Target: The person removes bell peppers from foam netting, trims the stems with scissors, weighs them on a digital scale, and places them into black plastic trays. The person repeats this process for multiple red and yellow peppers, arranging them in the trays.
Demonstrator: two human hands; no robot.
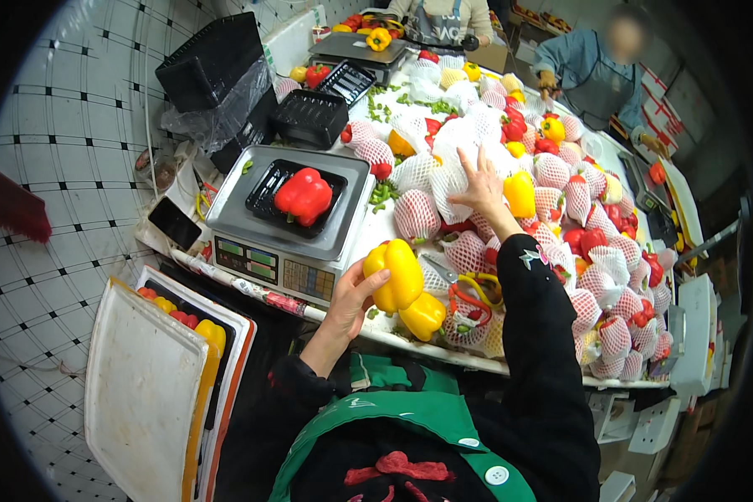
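Observation:
My left hand (349,307) is closed around a yellow bell pepper (396,274) at the table's near edge. Just below it lies another yellow bell pepper (423,316). Fingers spread, my right hand (482,192) reaches over the heap beside white foam netting (450,180) and holds nothing that I can see. A yellow pepper (519,195) sits right of that hand. Scissors with red and yellow handles (475,303) lie under my right forearm. On the scale (289,201) at the left, a red bell pepper (303,197) rests in a black tray (263,191).
Netted peppers (611,339) cover the table's right side. Black trays (309,115) and a black crate stack (209,63) stand behind the scale. A phone (174,221) lies left of it. White foam boxes (146,376) stand lower left. Two people (590,79) work across the table.

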